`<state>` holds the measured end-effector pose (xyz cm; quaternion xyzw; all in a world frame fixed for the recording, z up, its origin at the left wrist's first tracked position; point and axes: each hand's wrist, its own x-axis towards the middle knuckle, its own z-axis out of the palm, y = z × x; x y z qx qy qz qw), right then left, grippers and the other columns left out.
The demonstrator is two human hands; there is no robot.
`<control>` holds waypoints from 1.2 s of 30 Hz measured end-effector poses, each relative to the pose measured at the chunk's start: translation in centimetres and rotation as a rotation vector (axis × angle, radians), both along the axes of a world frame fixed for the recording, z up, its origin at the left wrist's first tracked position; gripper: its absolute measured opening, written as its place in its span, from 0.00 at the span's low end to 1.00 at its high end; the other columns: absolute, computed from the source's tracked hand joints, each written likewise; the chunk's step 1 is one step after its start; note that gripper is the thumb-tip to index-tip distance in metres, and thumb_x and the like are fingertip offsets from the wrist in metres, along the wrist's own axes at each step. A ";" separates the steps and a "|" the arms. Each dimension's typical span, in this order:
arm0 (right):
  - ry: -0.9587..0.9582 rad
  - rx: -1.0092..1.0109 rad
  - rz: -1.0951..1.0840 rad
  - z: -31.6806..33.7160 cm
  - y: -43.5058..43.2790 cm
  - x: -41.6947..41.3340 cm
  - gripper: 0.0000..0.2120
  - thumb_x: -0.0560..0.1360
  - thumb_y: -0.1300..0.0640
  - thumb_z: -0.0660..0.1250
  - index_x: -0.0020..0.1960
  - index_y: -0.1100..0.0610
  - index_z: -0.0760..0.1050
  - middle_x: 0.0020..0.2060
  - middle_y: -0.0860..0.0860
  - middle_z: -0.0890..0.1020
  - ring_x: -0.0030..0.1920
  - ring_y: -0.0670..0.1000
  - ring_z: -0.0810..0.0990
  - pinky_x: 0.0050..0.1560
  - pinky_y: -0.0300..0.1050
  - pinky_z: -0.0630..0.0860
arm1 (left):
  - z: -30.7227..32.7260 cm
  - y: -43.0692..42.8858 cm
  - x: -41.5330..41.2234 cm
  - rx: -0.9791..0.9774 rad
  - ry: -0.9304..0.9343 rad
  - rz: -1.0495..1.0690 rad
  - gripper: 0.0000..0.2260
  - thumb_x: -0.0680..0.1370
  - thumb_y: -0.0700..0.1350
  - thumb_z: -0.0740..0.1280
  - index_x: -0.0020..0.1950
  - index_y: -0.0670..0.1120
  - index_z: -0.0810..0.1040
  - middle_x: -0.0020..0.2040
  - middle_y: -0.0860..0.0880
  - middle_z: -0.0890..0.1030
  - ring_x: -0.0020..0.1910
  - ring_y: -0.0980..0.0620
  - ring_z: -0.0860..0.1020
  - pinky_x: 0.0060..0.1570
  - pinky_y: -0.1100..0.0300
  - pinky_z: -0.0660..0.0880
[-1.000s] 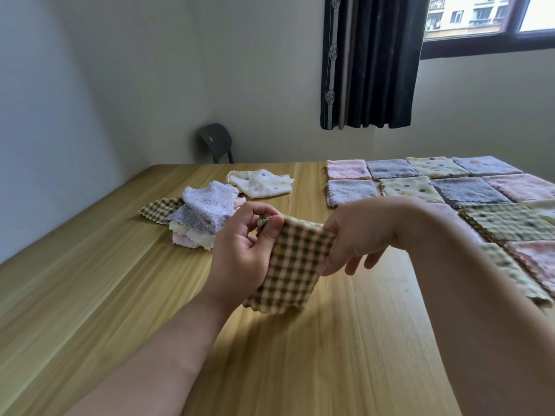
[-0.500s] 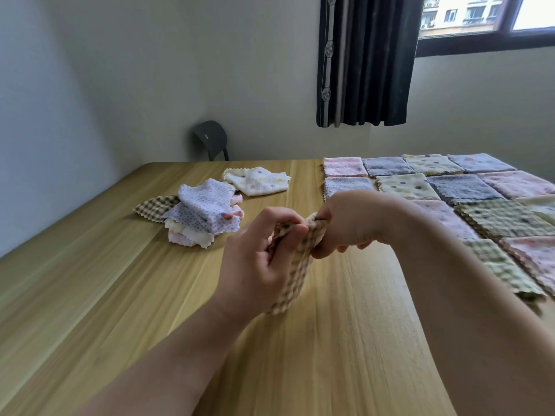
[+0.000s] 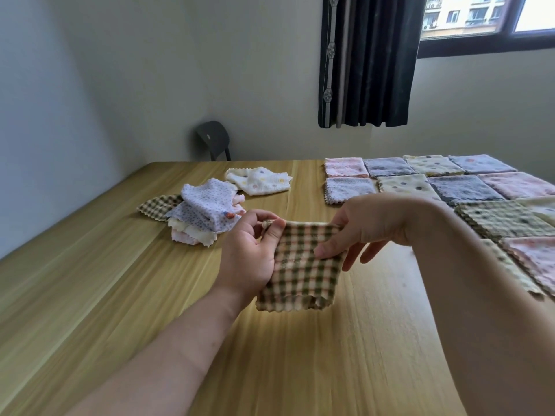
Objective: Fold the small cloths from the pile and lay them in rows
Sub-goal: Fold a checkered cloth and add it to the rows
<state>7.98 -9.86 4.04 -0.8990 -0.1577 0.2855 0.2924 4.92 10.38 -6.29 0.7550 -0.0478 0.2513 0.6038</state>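
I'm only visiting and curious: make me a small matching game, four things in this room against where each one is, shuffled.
Things:
1. green checked cloth
2. heap of unfolded cloths
3. rows of folded cloths
4. dark chair

Places:
A. behind the far edge of the table
B. flat on the table, right side
C. pinched between left hand and right hand
D. on the table, left side

Pairs: 1-C, 2-D, 3-B, 4-A
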 end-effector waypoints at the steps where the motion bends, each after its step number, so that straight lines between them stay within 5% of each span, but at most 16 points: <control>1: 0.021 0.033 -0.015 -0.2 0.1 0.2 0.17 0.69 0.49 0.79 0.52 0.57 0.83 0.43 0.48 0.88 0.47 0.51 0.88 0.57 0.52 0.81 | -0.1 0.1 0.1 -0.002 0.011 0.017 0.02 0.80 0.46 0.70 0.49 0.50 0.80 0.43 0.50 0.83 0.45 0.48 0.82 0.49 0.48 0.81; 6: 0.113 0.334 -0.128 -1.9 1.1 1.2 0.20 0.72 0.60 0.78 0.61 0.56 0.76 0.48 0.57 0.87 0.45 0.58 0.87 0.56 0.59 0.82 | -0.6 0.8 0.7 -0.061 0.070 0.162 0.02 0.81 0.49 0.69 0.49 0.53 0.79 0.45 0.57 0.82 0.46 0.64 0.81 0.52 0.57 0.78; 8: 0.142 0.471 -0.209 -2.9 1.9 1.7 0.22 0.72 0.62 0.77 0.61 0.52 0.74 0.50 0.59 0.86 0.46 0.59 0.87 0.55 0.61 0.82 | -0.6 1.2 1.0 -0.084 0.074 0.227 0.06 0.81 0.52 0.68 0.53 0.51 0.79 0.49 0.55 0.83 0.50 0.60 0.81 0.56 0.54 0.79; 13: 0.238 0.646 -0.412 -5.3 4.8 2.4 0.23 0.78 0.42 0.69 0.61 0.61 0.78 0.50 0.59 0.87 0.46 0.57 0.87 0.49 0.54 0.84 | -0.4 1.6 1.5 -0.108 0.055 0.368 0.07 0.83 0.51 0.65 0.54 0.49 0.77 0.52 0.51 0.82 0.54 0.53 0.80 0.59 0.51 0.77; 18: -0.014 0.447 -0.473 -8.3 7.6 2.4 0.31 0.81 0.34 0.57 0.58 0.62 0.79 0.51 0.57 0.85 0.52 0.56 0.84 0.58 0.53 0.80 | -0.5 1.6 1.5 -0.072 0.106 0.387 0.12 0.83 0.53 0.64 0.57 0.45 0.76 0.54 0.50 0.81 0.54 0.52 0.79 0.52 0.61 0.72; 23: -0.296 0.441 -0.408 -9.1 7.8 2.2 0.26 0.84 0.40 0.52 0.43 0.59 0.73 0.36 0.52 0.74 0.36 0.50 0.73 0.37 0.44 0.69 | -0.8 1.9 1.9 -0.046 0.178 0.410 0.12 0.83 0.52 0.65 0.57 0.43 0.76 0.52 0.49 0.81 0.51 0.51 0.78 0.49 0.61 0.70; 27: -0.284 0.400 -0.393 -9.5 7.6 2.5 0.28 0.84 0.39 0.53 0.49 0.62 0.77 0.40 0.54 0.79 0.40 0.51 0.77 0.42 0.47 0.73 | -1.0 2.2 2.1 -0.058 0.234 0.410 0.12 0.82 0.52 0.66 0.57 0.44 0.76 0.52 0.49 0.81 0.51 0.50 0.79 0.49 0.59 0.73; 31: -0.073 0.432 -0.453 -9.1 6.8 2.7 0.27 0.82 0.36 0.55 0.56 0.60 0.75 0.48 0.55 0.82 0.46 0.53 0.83 0.46 0.51 0.83 | -1.2 2.6 2.3 -0.135 0.269 0.437 0.09 0.82 0.50 0.68 0.56 0.45 0.75 0.50 0.50 0.80 0.45 0.58 0.77 0.37 0.67 0.70; 33: 0.011 0.503 -0.467 -8.5 6.1 2.5 0.24 0.82 0.37 0.58 0.61 0.57 0.73 0.49 0.54 0.81 0.43 0.52 0.83 0.38 0.46 0.83 | -1.3 2.9 2.4 -0.205 0.311 0.397 0.12 0.81 0.50 0.69 0.59 0.46 0.73 0.51 0.49 0.79 0.46 0.56 0.78 0.39 0.63 0.74; 36: -0.158 0.405 -0.421 -8.4 4.5 3.1 0.20 0.81 0.39 0.62 0.62 0.54 0.74 0.50 0.52 0.81 0.44 0.50 0.82 0.36 0.43 0.82 | -1.1 3.0 2.4 -0.320 0.412 0.273 0.25 0.70 0.52 0.76 0.62 0.52 0.69 0.56 0.47 0.79 0.52 0.48 0.82 0.52 0.45 0.82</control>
